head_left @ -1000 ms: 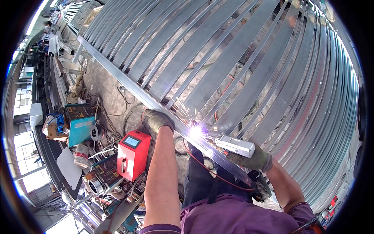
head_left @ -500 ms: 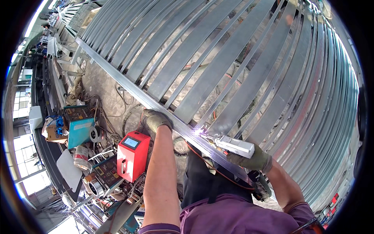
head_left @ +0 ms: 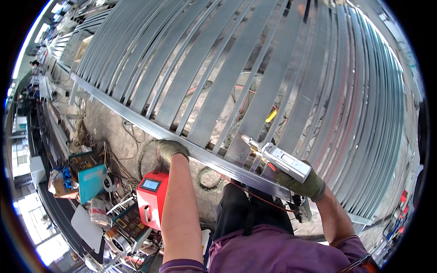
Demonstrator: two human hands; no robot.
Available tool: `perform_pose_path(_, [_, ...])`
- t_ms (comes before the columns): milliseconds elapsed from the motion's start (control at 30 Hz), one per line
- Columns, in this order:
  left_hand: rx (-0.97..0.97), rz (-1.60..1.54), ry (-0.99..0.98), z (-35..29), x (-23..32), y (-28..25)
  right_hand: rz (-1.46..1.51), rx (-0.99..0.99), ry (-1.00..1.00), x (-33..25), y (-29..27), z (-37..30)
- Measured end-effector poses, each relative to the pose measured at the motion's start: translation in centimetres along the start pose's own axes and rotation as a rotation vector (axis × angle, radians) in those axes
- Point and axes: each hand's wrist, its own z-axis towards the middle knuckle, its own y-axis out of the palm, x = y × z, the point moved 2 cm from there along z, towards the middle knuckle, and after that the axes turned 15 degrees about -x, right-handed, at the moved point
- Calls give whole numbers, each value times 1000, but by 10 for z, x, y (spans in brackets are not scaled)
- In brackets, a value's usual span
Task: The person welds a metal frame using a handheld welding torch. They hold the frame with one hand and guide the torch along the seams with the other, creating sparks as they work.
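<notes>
A large frame of grey metal slats [head_left: 218,93] lies before me, its slats meeting a long metal rail [head_left: 132,116] along the near side. My left hand [head_left: 172,149], in a green work glove, is closed at the rail's near edge; its fingertips are partly hidden. In my right hand [head_left: 302,184], also gloved, is a silver handheld welding gun [head_left: 289,160]. Its nozzle points up and left, over a wide slat near the rail, with no spark at the tip. Brass fittings and a red part show beneath the gun's body.
A red machine with a small screen [head_left: 151,200] stands left of my left forearm. Beyond it are a teal machine [head_left: 93,182], wire spools [head_left: 120,245] and tangled cables. An orange-red hose [head_left: 255,196] runs past my legs. Something yellow [head_left: 271,115] shows between the slats.
The bright welding spark at the rail has gone out. The welding gun has moved right and its nozzle has left the rail. My left hand stays at the rail while the view has shifted.
</notes>
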Motion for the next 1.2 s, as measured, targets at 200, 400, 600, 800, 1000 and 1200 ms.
perform_pose_path(200, [11,17,124,-47,-17,-29,32,173,38,-8,11,-45])
perform_pose_path(400, [-119,-1086,168,-33,-28,-18,-73,282,-46,-25,32,-78])
perform_pose_path(600, [51,-2525,133,-60,-6,3,-232,275,-28,-52,35,-108])
perform_pose_path(800, [24,-2504,13,-105,42,8,-206,239,-80,-79,13,-118])
perform_pose_path(1000, [-134,-2464,-88,-168,72,7,103,-2,61,-78,-27,-122])
perform_pose_path(1200, [-59,-2813,-126,-206,102,-19,96,-140,-62,-24,-66,-105])
